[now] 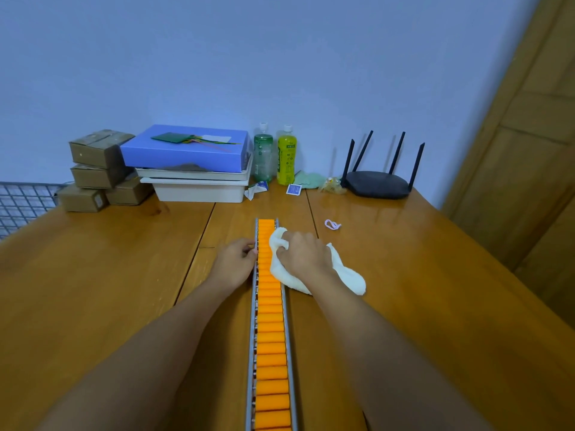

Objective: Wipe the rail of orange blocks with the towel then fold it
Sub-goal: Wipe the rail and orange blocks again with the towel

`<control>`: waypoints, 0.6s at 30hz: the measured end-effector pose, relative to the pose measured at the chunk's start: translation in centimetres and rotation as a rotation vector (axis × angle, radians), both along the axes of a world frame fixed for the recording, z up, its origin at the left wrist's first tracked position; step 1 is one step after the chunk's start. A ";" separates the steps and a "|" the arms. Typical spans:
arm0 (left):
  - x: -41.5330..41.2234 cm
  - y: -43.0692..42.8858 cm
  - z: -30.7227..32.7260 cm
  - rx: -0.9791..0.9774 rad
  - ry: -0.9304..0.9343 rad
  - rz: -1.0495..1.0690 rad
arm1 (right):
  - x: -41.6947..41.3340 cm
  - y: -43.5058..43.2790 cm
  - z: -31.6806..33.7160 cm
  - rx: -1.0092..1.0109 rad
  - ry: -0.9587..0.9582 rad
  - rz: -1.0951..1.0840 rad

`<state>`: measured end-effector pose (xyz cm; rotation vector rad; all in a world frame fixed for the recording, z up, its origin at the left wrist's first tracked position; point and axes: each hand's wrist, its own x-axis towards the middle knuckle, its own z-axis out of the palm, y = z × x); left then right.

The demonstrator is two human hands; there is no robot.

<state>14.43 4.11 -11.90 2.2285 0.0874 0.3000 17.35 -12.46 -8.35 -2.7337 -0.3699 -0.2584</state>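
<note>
Both hands are at the rail (pixel 270 337), which runs from the worktop's (pixel 93 275) near edge to its middle: left hand (pixel 236 259) curled on its side, right hand (pixel 306 255) gripping the bunched towel (pixel 348 278) on the far blocks. Wiping is under way; next probably calls for a steady stroke nearward

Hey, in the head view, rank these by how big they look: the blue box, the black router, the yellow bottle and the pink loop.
Largest to smallest:
blue box
black router, antennas included
yellow bottle
pink loop
The first three sit about equally far back, so nearness hardly skews them.
</note>
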 end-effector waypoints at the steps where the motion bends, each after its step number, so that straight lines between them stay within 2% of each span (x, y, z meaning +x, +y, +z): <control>1: -0.5 -0.2 0.0 0.008 -0.004 0.003 | -0.4 0.0 0.1 -0.017 -0.011 0.004; 8: -4.5 -1.3 0.2 0.008 -0.008 0.032 | -3.6 -0.3 1.1 -0.103 -0.029 0.015; 18: -10.5 -2.6 0.9 0.094 0.035 0.061 | -9.0 -1.6 1.4 -0.085 -0.016 0.010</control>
